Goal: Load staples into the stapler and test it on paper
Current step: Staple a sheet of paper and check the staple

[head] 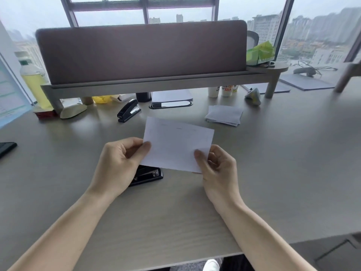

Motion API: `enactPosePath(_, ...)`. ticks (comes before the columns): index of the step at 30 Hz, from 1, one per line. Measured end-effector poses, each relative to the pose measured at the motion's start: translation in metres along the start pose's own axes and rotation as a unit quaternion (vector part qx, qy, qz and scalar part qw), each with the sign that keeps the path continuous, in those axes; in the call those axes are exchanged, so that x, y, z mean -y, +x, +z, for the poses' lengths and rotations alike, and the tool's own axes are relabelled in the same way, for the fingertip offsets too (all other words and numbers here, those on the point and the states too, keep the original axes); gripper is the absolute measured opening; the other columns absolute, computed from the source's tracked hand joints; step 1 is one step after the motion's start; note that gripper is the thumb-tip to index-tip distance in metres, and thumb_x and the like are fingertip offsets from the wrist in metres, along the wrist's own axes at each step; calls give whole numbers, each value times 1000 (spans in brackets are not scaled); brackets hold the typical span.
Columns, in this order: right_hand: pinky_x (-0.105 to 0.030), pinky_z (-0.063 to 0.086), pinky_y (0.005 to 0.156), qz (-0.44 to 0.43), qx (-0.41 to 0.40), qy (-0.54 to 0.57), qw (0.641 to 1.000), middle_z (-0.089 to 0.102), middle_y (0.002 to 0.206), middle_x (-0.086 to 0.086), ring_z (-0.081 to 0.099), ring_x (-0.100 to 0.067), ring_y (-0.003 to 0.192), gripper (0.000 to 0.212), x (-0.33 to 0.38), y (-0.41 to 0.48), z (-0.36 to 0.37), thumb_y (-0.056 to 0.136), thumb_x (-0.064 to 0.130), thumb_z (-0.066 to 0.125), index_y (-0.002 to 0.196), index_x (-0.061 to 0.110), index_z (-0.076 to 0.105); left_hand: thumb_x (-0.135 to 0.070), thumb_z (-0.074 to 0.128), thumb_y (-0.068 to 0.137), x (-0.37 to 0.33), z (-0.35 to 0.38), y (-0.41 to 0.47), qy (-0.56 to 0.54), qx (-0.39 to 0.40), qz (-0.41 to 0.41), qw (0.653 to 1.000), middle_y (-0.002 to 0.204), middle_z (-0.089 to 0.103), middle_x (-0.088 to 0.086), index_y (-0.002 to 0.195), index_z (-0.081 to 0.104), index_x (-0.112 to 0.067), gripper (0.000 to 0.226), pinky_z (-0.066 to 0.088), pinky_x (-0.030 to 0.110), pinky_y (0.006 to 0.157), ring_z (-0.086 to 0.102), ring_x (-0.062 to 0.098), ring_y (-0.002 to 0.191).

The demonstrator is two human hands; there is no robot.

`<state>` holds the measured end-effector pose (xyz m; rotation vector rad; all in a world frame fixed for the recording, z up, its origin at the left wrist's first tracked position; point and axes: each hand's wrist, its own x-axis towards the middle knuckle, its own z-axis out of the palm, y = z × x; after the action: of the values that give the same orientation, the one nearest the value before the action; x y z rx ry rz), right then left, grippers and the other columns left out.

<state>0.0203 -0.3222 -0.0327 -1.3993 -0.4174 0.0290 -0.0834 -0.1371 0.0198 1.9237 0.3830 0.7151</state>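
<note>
Both hands pinching the paper [176, 145], left hand [119, 163] on its left edge, right hand [218, 169] at the lower corner, stapler [147, 174] sitting under the left hand, so I'd square the sheets before sliding a corner in.

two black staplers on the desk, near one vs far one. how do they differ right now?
The near stapler lies low and flat on the desk, partly hidden behind the left hand and the held paper; the far stapler is in full view by the shelf leg. The far stapler's top arm is raised at an angle; the near stapler's is not. Both are black with metal showing, and neither is being touched.
</note>
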Motion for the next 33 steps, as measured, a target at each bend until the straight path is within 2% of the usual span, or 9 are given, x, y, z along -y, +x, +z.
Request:
enactPosePath(4, -28, 44, 63, 9, -15, 7, 1000, 68, 77, -18, 56, -14, 69, 20, 2, 1, 0, 103, 15, 66, 86, 3, 67, -22, 78, 92, 2, -7, -1, 28, 29, 26, 999, 74, 80, -8, 79, 81, -26, 14, 48, 15, 60, 62, 7, 58)
enactPosePath(6, -24, 39, 59, 12, -21, 2, 1000, 59, 68, -3, 48, -11, 64, 27, 2, 1, 0, 104, 15, 64, 81, 3, 64, -27, 78, 91, 7, -8, 0, 39, 44, 30, 998, 70, 79, -2, 81, 79, -32, 11, 44, 20, 56, 52, 14, 54)
enactPosePath(9, -18, 43, 55, 13, -33, -3, 999, 57, 69, -1, 47, -10, 62, 27, 1, 2, 1, 105, 14, 62, 82, -2, 64, -31, 76, 93, 15, -8, 2, 32, 41, 31, 998, 72, 76, 15, 84, 78, -34, 9, 43, 27, 63, 50, 21, 57)
enactPosePath(14, -23, 53, 56, 24, -63, 1, 998, 66, 74, -5, 57, -13, 68, 22, -2, 4, -1, 103, 16, 65, 87, 3, 70, -24, 74, 95, 10, 0, 3, 48, 31, 50, 997, 79, 81, -11, 83, 79, -28, 14, 50, 22, 66, 64, 5, 60)
enactPosePath(18, -32, 56, 61, 21, -72, -28, 997, 73, 82, -19, 61, -13, 69, 21, 1, 4, -9, 103, 19, 65, 87, 8, 73, -27, 74, 95, 5, 5, 5, 89, 24, 65, 994, 80, 79, -16, 87, 77, -28, 8, 50, 17, 66, 65, -1, 62)
enactPosePath(20, -36, 58, 62, 8, -79, -55, 995, 71, 78, -17, 60, -13, 67, 21, 6, 7, -24, 103, 18, 65, 86, 8, 72, -28, 75, 94, -1, 11, 6, 123, 6, 84, 989, 86, 77, -17, 96, 75, -30, 2, 48, 11, 67, 68, 1, 75)
enactPosePath(23, -30, 58, 59, -19, -111, -94, 989, 68, 73, -5, 60, -11, 64, 22, 22, 15, -67, 103, 16, 64, 85, 10, 72, -29, 73, 95, -12, 29, 7, 147, 3, 134, 980, 98, 74, -16, 108, 68, -29, 14, 50, 23, 70, 66, 7, 84)
enactPosePath(28, -37, 61, 63, -44, -183, -217, 958, 75, 76, -3, 69, -18, 66, 19, 49, 15, -159, 102, 23, 65, 85, 20, 73, -31, 71, 96, -34, 88, 8, 148, 116, 185, 965, 97, 72, -16, 110, 66, -29, 16, 44, 15, 67, 65, 2, 84)
enactPosePath(33, -51, 66, 70, -52, -250, -304, 918, 78, 82, 2, 74, -14, 66, 16, 67, -11, -240, 102, 31, 66, 93, 19, 74, -35, 70, 97, -48, 168, 0, 134, 247, 206, 937, 100, 68, -17, 114, 64, -32, 18, 48, 23, 72, 64, 3, 88)
